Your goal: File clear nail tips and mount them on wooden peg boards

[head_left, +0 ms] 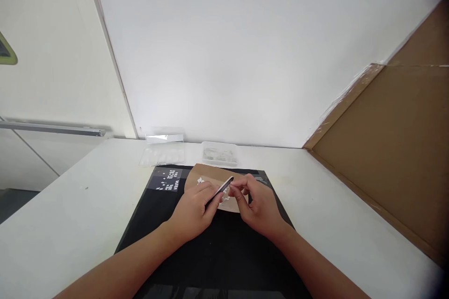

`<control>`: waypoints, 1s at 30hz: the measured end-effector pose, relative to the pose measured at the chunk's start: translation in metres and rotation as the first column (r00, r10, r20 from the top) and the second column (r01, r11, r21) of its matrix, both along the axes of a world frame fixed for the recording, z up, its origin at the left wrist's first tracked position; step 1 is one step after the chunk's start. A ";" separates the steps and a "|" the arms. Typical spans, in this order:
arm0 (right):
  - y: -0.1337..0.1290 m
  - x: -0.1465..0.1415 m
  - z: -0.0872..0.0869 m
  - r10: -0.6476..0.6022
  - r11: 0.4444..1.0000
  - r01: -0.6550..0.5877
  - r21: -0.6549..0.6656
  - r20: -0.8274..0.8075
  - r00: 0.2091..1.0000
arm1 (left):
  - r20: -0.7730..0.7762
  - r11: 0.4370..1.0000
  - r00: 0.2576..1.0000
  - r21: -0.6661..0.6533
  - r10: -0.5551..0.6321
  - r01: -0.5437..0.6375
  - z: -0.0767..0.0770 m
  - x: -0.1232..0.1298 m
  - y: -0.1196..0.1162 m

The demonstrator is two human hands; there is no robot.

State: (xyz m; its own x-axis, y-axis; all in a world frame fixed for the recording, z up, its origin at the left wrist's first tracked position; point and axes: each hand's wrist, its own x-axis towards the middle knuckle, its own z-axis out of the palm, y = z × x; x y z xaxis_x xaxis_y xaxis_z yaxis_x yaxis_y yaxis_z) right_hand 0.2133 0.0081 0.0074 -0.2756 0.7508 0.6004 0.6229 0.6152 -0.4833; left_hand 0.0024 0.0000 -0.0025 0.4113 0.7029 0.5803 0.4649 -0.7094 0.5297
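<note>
Left hand (194, 202) closed around a slim dark object (220, 189).
The right hand (258, 203) has thumb and fingertips nearly together beside its upper end, any hold unclear. A slack grip could drop it among white scraps (200, 180) below the fingers; beyond the fingers, a clear box (220, 154) contains pale, indistinct pieces.

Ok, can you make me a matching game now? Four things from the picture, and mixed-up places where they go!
Things:
1. black mat
2. brown sheet
3. cardboard
4. thin dark thing

Places:
A. held in the left hand
B. at the far right of the picture
C. on the mat, with white bits on it
D. flat on the white table, under both arms

Pairs: 1-D, 2-C, 3-B, 4-A
</note>
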 end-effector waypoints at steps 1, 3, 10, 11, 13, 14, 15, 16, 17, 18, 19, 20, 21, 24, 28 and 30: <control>0.001 0.001 0.000 -0.023 1.000 0.023 0.000 -0.017 1.000 | -0.003 1.000 1.000 0.003 0.002 -0.002 0.000 0.000 0.000; 0.002 0.002 -0.002 -0.041 0.999 0.040 -0.011 -0.055 0.998 | -0.005 1.000 1.000 0.003 0.004 -0.004 -0.001 0.000 0.000; 0.002 0.000 -0.005 0.022 1.000 -0.022 -0.004 0.025 0.999 | 0.029 0.999 1.000 -0.036 0.013 -0.012 0.000 0.001 0.001; 0.002 0.000 -0.005 0.002 1.000 -0.002 0.006 0.025 1.000 | 0.046 0.999 0.999 -0.050 0.017 -0.014 0.001 0.002 0.000; 0.003 0.001 -0.004 -0.055 0.998 0.055 0.014 0.003 0.998 | 0.073 0.996 0.997 -0.088 0.020 -0.013 0.002 0.003 -0.001; 0.004 0.002 -0.003 -0.074 0.997 0.074 0.010 -0.017 0.997 | 0.082 0.994 0.996 -0.107 0.022 -0.013 0.003 0.003 -0.001; 0.004 0.002 -0.003 -0.079 0.997 0.079 0.000 -0.035 0.996 | 0.086 0.992 0.996 -0.122 0.023 -0.012 0.004 0.003 -0.002; 0.004 0.003 -0.003 -0.070 0.997 0.070 -0.012 -0.044 0.997 | 0.088 0.991 0.996 -0.133 0.023 -0.011 0.005 0.004 -0.002; 0.004 0.003 -0.003 -0.046 0.999 0.045 -0.022 -0.040 0.998 | 0.088 0.990 0.996 -0.142 0.023 -0.010 0.006 0.004 -0.003; 0.003 0.003 -0.003 -0.013 1.000 0.012 -0.028 -0.027 1.000 | 0.088 0.989 0.996 -0.147 0.022 -0.009 0.007 0.004 -0.003; 0.003 0.002 -0.004 0.019 0.999 -0.019 -0.032 -0.008 1.000 | 0.089 0.989 0.996 -0.149 0.023 -0.010 0.008 0.004 -0.003; 0.002 0.002 -0.005 0.041 0.999 -0.040 -0.030 0.010 0.999 | 0.090 0.988 0.996 -0.151 0.026 -0.012 0.008 0.004 -0.003; 0.002 0.001 -0.006 0.050 0.998 -0.049 -0.025 0.026 0.998 | 0.089 0.988 0.996 -0.151 0.029 -0.016 0.009 0.004 -0.003; 0.003 0.002 -0.007 0.008 1.000 -0.008 -0.013 0.021 1.000 | 0.081 0.992 0.996 -0.121 0.038 -0.028 0.008 0.004 -0.003; 0.011 0.013 -0.003 -0.131 0.991 0.129 -0.039 -0.059 0.990 | 0.062 0.999 0.997 -0.018 0.038 -0.037 0.004 0.003 0.000; 0.018 0.023 0.000 -0.228 0.973 0.223 -0.067 -0.092 0.969 | 0.038 0.997 0.998 0.047 0.054 -0.056 0.004 -0.001 0.003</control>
